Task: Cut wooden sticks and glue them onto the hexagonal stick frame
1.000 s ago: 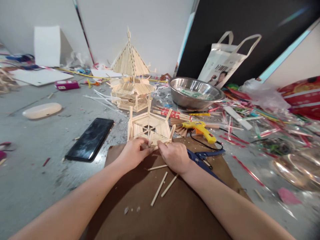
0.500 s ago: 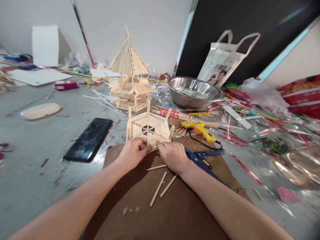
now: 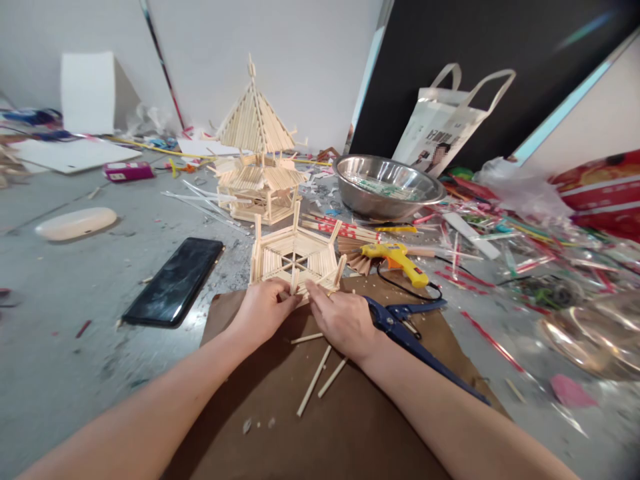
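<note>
A six-sided frame of pale wooden sticks (image 3: 267,260), with short upright posts at its corners, rests near the back edge of a brown board (image 3: 245,393). My left hand (image 3: 264,311) pinches it by the near corner post, fingers closed. Just right of that post, my right hand (image 3: 345,323) has its fingers together on the near edge; the thumb is largely hidden. Several loose wooden sticks (image 3: 314,381) lie on the board below my hands. Behind the frame stands a stick-built pavilion (image 3: 257,130) with a pointed roof.
Blue-handled cutters (image 3: 410,337) and a yellow glue gun (image 3: 397,257) with its cord lie right of my hands. A steel bowl (image 3: 385,207) sits behind them. A black phone (image 3: 175,283) is on the left. Plastic scraps (image 3: 493,337) litter the right side.
My right hand's fingers have straightened and shifted slightly along the frame's near edge. My left hand keeps its pinch at the post. The view has shifted slightly.
</note>
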Demonstrator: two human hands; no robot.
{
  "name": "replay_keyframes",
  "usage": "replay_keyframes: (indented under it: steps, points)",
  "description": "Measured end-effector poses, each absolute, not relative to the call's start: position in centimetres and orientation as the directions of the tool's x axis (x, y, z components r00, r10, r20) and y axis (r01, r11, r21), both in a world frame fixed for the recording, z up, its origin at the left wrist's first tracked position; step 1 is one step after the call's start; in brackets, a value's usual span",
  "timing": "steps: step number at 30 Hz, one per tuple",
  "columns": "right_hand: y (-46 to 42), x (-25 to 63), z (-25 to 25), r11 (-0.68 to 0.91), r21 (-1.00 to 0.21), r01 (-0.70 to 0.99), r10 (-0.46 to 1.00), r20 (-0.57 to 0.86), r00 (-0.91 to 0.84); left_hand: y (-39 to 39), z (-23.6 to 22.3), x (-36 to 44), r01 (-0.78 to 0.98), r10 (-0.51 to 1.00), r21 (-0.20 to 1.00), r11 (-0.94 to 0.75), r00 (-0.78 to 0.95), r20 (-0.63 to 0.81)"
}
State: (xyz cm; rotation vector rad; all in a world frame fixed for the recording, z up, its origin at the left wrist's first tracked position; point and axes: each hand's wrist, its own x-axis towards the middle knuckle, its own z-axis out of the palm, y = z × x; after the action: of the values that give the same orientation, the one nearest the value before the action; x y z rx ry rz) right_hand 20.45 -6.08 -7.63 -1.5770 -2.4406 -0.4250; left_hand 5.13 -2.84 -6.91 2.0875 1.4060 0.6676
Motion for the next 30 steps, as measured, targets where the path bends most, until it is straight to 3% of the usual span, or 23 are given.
replay_keyframes:
  steps: [7, 15, 21, 26, 30]
  points:
    - [-6.2, 19.9, -7.0, 0.326, 0.053, 0.944, 0.923, 0.2, -0.329, -2.9, -7.1, 5.0, 0.666, 0.931, 0.668, -0.332, 0.345, 0.12]
    - [-6.7, 19.6, -6.7, 0.321, 0.013, 0.947, 0.934, 0.163, -0.318, -2.9, -7.1, 5.1, 0.668, 0.932, 0.665, -0.334, 0.339, 0.127]
    - [-6.7, 19.7, -6.1, 0.33, 0.052, 0.942, 0.934, 0.129, -0.334, -2.9, -6.9, 4.9, 0.636, 0.924, 0.697, -0.331, 0.37, 0.1]
    - [-7.5, 20.5, -5.4, 0.344, 0.084, 0.935, 0.92, 0.169, -0.354, -3.1, -6.8, 4.6, 0.617, 0.918, 0.708, -0.343, 0.379, 0.115]
    - [-8.3, 21.4, -5.6, 0.336, 0.03, 0.942, 0.907, 0.26, -0.331, -3.4, -6.1, 3.9, 0.633, 0.935, 0.693, -0.345, 0.3, 0.191]
